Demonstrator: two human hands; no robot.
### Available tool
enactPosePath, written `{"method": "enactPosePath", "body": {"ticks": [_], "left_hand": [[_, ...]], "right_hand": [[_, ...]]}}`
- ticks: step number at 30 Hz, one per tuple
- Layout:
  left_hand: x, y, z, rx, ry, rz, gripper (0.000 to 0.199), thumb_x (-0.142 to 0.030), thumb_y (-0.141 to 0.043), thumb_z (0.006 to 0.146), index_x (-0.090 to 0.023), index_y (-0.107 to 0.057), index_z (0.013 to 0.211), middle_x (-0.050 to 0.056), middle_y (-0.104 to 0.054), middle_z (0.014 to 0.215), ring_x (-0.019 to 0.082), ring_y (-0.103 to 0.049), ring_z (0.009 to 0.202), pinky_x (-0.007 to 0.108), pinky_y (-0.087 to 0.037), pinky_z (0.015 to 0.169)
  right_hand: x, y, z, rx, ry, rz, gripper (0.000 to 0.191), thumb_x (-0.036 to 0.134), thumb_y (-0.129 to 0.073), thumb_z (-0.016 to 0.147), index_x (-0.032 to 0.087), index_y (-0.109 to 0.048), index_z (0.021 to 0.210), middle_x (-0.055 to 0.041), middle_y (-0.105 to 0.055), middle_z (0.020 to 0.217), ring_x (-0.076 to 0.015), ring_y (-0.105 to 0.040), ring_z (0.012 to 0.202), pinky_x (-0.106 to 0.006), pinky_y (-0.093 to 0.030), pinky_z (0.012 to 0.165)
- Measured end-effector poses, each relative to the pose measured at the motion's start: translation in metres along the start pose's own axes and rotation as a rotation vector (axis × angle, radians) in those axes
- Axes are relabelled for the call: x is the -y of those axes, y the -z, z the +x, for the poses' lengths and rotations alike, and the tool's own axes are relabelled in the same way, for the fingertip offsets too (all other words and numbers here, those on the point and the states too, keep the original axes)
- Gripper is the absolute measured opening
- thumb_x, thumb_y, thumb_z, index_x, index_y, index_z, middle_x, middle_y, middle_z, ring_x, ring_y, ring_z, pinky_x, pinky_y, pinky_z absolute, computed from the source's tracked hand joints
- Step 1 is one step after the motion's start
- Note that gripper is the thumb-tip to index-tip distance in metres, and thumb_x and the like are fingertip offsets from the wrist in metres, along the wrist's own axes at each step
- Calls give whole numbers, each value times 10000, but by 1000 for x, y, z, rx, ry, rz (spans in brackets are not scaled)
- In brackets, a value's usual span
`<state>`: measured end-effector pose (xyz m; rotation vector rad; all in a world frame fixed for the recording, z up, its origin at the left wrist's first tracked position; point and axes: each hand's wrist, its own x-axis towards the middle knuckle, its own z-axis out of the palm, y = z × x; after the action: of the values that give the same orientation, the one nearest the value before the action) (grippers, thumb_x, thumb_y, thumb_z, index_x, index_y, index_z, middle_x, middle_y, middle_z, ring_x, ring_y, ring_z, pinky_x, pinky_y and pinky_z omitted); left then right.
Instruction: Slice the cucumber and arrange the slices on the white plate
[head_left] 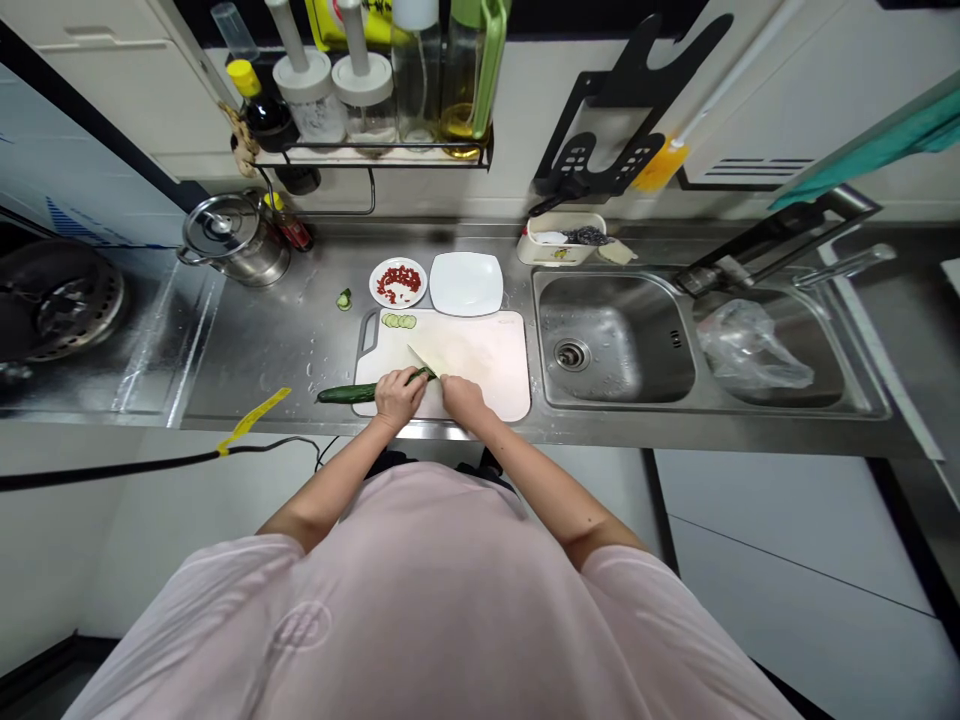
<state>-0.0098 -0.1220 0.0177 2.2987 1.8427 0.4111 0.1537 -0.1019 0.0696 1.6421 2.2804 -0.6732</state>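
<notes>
My left hand (400, 395) grips a dark green cucumber (346, 394), which lies across the left edge of a white cutting board (487, 370) and sticks out over the steel counter. My right hand (463, 400) is closed on a kitchen knife (420, 361), its handle mostly hidden by my fingers. The pale blade angles up and left, close to the cucumber's far end. Several round cucumber slices (398, 321) lie at the board's back edge. Behind the board are a small plate of chopped red food (397, 282) and a square white plate (466, 284).
A cucumber piece (344, 300) lies on the steel counter (262, 350). To the right is a double steel sink (615, 338) with a plastic bag (754, 348) in it. A steel pot (234, 240) and a stove burner (60, 300) are on the left; bottles stand on a rack (375, 150).
</notes>
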Motion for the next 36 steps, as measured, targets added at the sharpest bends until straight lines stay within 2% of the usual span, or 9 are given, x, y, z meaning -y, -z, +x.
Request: {"method": "enactPosePath", "body": {"ticks": [6, 11, 26, 36], "left_hand": [[0, 1, 0, -7, -3, 32, 316, -384, -423, 912, -323, -663, 1108, 46, -624, 1194, 232, -552, 999, 385, -362, 834], [0, 1, 0, -17, -6, 16, 314, -379, -434, 908, -322, -659, 1120, 48, -628, 1187, 233, -554, 993, 384, -361, 830], [5, -8, 0, -135, -47, 26, 282, -374, -466, 900, -317, -675, 1081, 59, -652, 1117, 219, -566, 939, 367, -364, 783], [-1, 3, 1, -28, 32, -59, 319, -397, -425, 913, -329, -659, 1118, 48, -635, 1171, 235, -547, 1013, 391, -360, 849]], "right_hand": [[-9, -6, -18, 2, 8, 0, 249, 65, -385, 883, 154, -531, 1063, -113, -661, 1018, -214, -635, 959, -294, -462, 772], [-10, -11, -22, 2, -16, 4, 256, 68, -374, 883, 157, -531, 1065, -119, -655, 1041, -214, -630, 971, -300, -458, 788], [7, 1, 16, -26, 13, 14, 252, 99, -351, 915, 161, -524, 1087, -104, -661, 1045, -204, -638, 963, -293, -479, 781], [0, -3, -4, -28, 0, -11, 268, 65, -346, 903, 155, -525, 1082, -110, -661, 1037, -197, -639, 963, -276, -464, 786]]}}
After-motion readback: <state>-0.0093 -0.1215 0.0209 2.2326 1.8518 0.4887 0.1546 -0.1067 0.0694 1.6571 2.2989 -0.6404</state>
